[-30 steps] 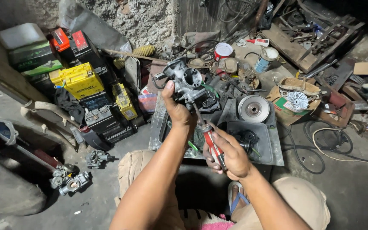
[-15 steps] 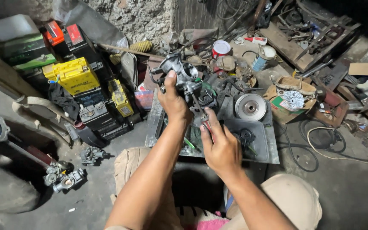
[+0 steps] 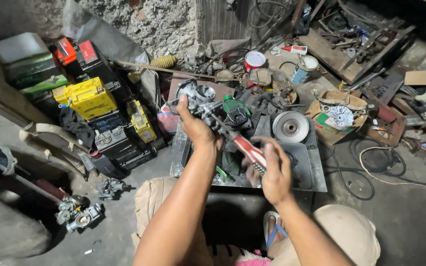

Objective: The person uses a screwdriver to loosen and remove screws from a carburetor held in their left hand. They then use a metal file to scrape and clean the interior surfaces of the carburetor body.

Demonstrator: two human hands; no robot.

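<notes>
My left hand point(image 3: 195, 125) grips a grey metal carburettor point(image 3: 199, 96) and holds it up above a metal tray point(image 3: 316, 182). My right hand point(image 3: 272, 170) is closed on the red and white handle of a screwdriver point(image 3: 246, 150). Its shaft runs up and left, and the tip meets the carburettor beside my left thumb. Both forearms reach forward from my knees at the bottom of the view.
A round metal disc point(image 3: 291, 126) lies in the tray. Yellow, red and black batteries point(image 3: 85, 98) are stacked at the left. Two loose carburettors point(image 3: 82, 214) lie on the floor at lower left. A red and white tin point(image 3: 255, 60), a cardboard box with a fan part point(image 3: 340, 117) and cables point(image 3: 371, 170) crowd the right.
My right hand has drawn back toward me and the screwdriver's red handle shows again, its tip staying on the carburettor. My left hand has kept hold of the carburettor.
</notes>
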